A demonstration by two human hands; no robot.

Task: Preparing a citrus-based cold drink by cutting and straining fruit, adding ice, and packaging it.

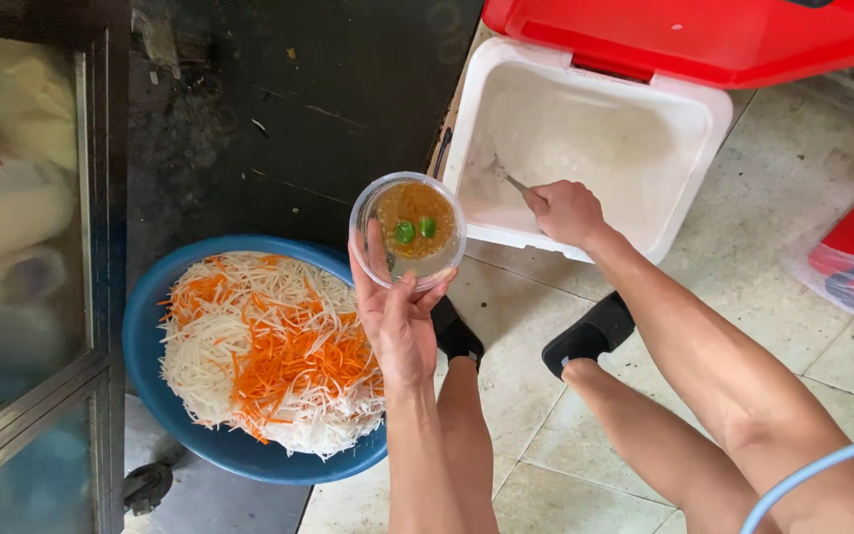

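— How does the clear plastic cup look?

— It is round and transparent, with an orange-brown sauce inside and two small green lime pieces floating on top.

— Where is it compared to the hands?

— The left hand holds it from below; the fingers are curled around its near rim and the palm is under it. The right hand is apart from it, to the right, closed on the handle of a metal spoon that reaches into the white cooler box.

— What is near the left hand?

— Just to its left lies a blue basin full of shredded white and orange vegetables. The red lid stands open beyond the right hand.
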